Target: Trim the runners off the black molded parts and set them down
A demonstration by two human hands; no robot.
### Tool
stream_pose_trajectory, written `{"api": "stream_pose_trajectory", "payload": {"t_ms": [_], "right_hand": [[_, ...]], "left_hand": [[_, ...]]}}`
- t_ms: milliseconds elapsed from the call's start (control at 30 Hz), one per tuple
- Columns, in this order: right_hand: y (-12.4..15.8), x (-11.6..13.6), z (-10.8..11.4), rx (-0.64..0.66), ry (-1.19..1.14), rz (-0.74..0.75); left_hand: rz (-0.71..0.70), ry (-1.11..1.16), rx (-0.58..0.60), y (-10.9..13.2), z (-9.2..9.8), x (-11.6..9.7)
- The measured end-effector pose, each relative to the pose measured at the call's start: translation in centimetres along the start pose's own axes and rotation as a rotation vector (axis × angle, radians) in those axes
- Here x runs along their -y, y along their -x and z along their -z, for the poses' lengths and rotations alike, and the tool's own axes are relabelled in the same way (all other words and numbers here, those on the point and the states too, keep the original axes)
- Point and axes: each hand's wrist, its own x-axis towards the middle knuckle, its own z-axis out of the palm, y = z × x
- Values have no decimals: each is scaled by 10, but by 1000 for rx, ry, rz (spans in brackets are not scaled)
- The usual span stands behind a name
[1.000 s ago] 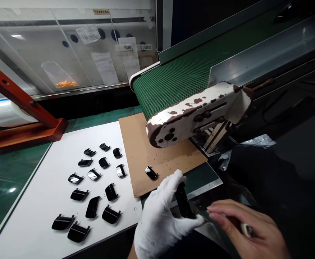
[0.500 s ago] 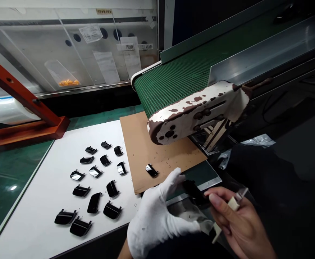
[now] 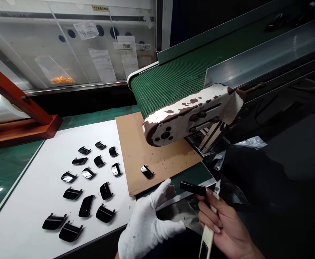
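My left hand (image 3: 149, 219), in a white glove, is open with thumb and fingers spread, and nothing is in it. Bare and closed, my right hand (image 3: 222, 219) pinches a glossy black plastic part (image 3: 191, 187) by one end. The same hand also grips a utility knife (image 3: 206, 237) with a cream handle, its blade pointing up past the fingers. A gap separates the gloved fingers from the held part. Another black plastic part (image 3: 147, 172) lies on the brown cardboard (image 3: 138, 151), just beyond my left hand.
Several similar black parts (image 3: 86, 206) are spread over the white board (image 3: 39, 216) at left. A green conveyor belt (image 3: 173, 82) ends above the cardboard, with a chipped white side plate (image 3: 184, 111). An orange stand (image 3: 19, 126) holds a roll of clear film (image 3: 1, 108).
My right hand has turned the held black part to a flatter, more visible angle, and the knife now points upward. My left hand has shifted slightly left and down in view.
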Motion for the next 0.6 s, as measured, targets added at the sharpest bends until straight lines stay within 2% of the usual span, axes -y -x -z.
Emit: {"api": "stream_pose_trajectory", "payload": {"t_ms": [133, 333, 467, 600], "right_hand": [[-1, -1, 3, 82, 0, 7], [0, -2, 3, 185, 24, 39], [-3, -4, 3, 202, 56, 87], [-7, -10, 5, 175, 122, 159]], "left_hand": [[14, -30, -3, 0, 0, 2], [9, -63, 19, 1, -3, -6], [27, -149, -17, 2, -6, -6], [-6, -119, -62, 2, -11, -5]]}}
